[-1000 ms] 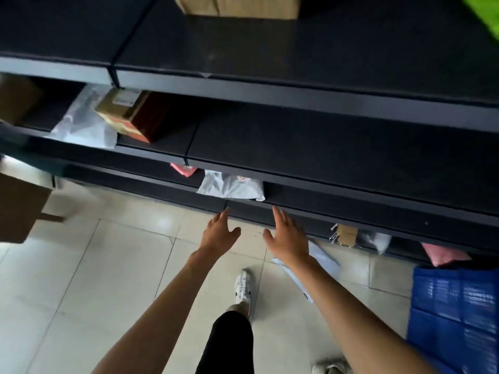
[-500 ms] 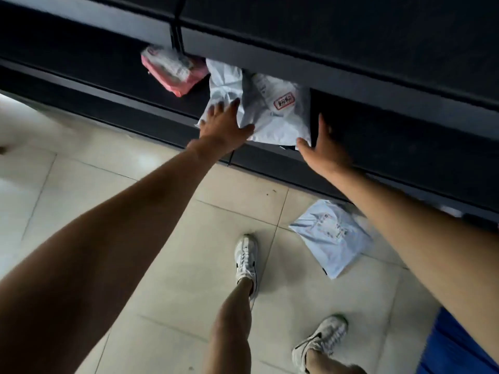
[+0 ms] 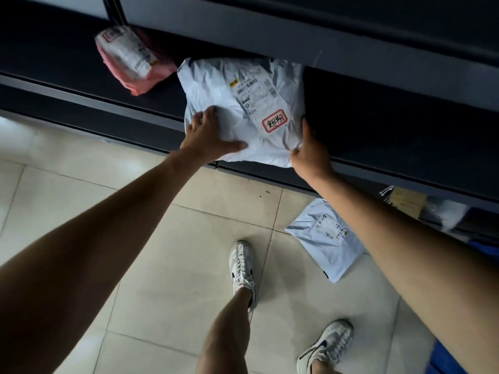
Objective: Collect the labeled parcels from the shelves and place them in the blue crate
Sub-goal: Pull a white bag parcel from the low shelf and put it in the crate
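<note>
Two hands grip the white parcel (image 3: pixel 213 87) at upper centre. Its long axis runs up the frame, with the red-bordered sticker at lower right and the near end overhanging the dark shelf (image 3: pixel 81 99). Pale floor tiles (image 3: pixel 162 265) lie below. The left hand (image 3: pixel 213 139) bunches the wrapper, thumb spread. The right hand (image 3: pixel 310 155) pinches its right edge. Both arms are outstretched.

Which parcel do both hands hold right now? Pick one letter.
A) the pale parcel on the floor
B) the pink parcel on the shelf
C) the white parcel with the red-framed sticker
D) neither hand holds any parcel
C: the left hand holds the white parcel at its lower left and the right hand pinches its right edge; the pink parcel and the floor parcel lie untouched.
</note>
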Demonstrator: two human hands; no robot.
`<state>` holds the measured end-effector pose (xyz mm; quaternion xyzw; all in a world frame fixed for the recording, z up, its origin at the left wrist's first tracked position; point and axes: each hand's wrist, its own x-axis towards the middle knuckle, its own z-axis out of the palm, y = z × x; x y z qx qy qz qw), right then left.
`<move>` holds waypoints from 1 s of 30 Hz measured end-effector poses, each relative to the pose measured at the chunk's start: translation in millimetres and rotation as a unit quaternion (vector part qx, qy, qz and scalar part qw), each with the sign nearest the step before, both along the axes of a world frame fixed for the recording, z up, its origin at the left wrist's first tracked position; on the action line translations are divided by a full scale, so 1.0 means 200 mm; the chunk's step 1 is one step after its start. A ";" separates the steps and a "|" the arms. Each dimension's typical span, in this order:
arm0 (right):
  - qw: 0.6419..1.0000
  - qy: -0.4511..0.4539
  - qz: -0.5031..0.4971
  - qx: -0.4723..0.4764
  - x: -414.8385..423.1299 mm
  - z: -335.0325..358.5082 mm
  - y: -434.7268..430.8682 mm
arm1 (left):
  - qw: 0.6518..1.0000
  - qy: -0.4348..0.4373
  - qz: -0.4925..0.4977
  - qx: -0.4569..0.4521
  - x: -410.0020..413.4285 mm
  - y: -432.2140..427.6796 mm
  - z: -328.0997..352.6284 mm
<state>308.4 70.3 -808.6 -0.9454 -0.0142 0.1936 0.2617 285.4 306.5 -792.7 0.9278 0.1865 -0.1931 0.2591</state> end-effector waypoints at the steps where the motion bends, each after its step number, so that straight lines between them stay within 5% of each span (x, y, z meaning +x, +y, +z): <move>1: 1.000 0.007 0.000 -0.001 -0.03 0.00 -0.02 | 1.000 -0.001 0.021 -0.015 -0.01 0.00 0.00; 6: 0.997 0.028 -0.041 0.064 0.05 0.03 0.02 | 0.977 0.039 0.193 -0.079 0.09 -0.03 0.00; 10: 0.987 0.067 -0.086 0.120 0.11 0.03 0.11 | 0.981 0.041 0.186 -0.040 0.14 -0.07 0.01; 17: 0.938 0.103 -0.199 0.262 -0.20 0.07 0.06 | 0.981 0.039 0.117 -0.152 -0.10 -0.27 0.18; 25: 0.903 0.060 -0.237 0.352 -0.64 0.25 -0.54 | 0.978 0.058 0.104 -0.172 -0.52 -0.91 0.27; 30: 0.878 0.114 -0.305 0.351 -0.89 0.36 -1.06 | 0.984 0.078 0.025 -0.160 -0.69 -1.42 0.38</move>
